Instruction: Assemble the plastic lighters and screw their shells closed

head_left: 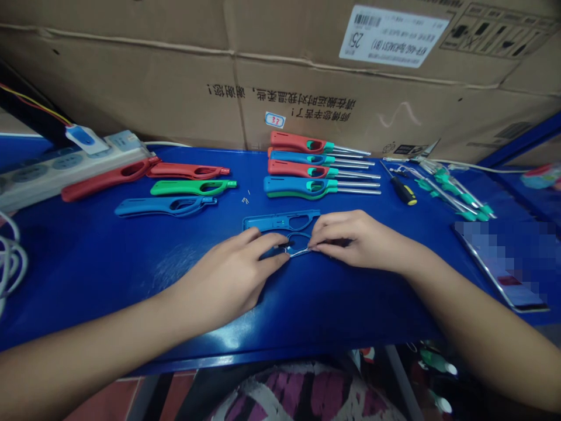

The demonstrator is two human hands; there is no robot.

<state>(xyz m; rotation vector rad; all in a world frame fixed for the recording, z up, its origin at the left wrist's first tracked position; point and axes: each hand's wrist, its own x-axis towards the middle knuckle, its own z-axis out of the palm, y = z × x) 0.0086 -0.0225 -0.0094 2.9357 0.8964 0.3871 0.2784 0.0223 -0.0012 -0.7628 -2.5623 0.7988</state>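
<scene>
Purple-and-grey patterned cloth shows below the glossy blue bench. Left hand and right hand, slightly apart, pinch thin white wire at a blue plastic handle shell, just beside another blue plastic shell.

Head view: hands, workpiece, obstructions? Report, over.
Right grip pinching thin pale wire; left grip alongside, hold unclear. Nearer blue casing half beneath, partly hidden by left grip. Nothing visibly blocking.
</scene>
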